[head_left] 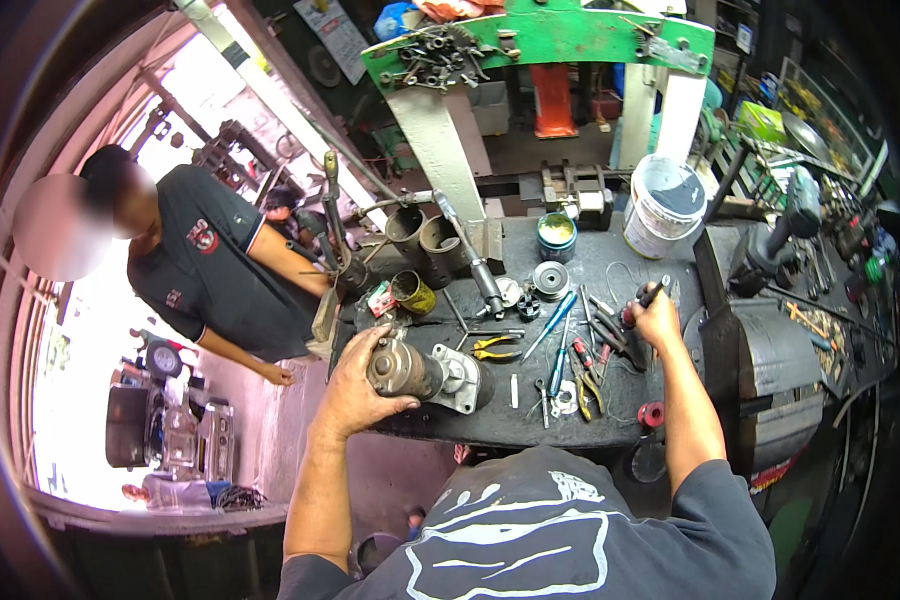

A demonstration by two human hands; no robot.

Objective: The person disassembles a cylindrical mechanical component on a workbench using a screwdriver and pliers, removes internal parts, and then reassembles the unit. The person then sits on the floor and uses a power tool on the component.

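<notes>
steadying the motor (425, 372) on the bench (495, 424) by its near edge seems the current step, left hand (353, 392) clasping 1 end, right hand (656, 322) pinching a dark tool (651, 295), and the next move likely calls for a firm hold.

Daylight is pouring through the open left side (75, 400), blowing out detail there. Pinkish floor (285, 430) is running up to the black workbench (490, 425). Behind it, a green crossbeam (590, 40) is sitting on white legs (435, 140). A cluttered side bench (865, 360) is filling the dimmer right. A printed sheet (330, 38) is hanging upper left.
</notes>
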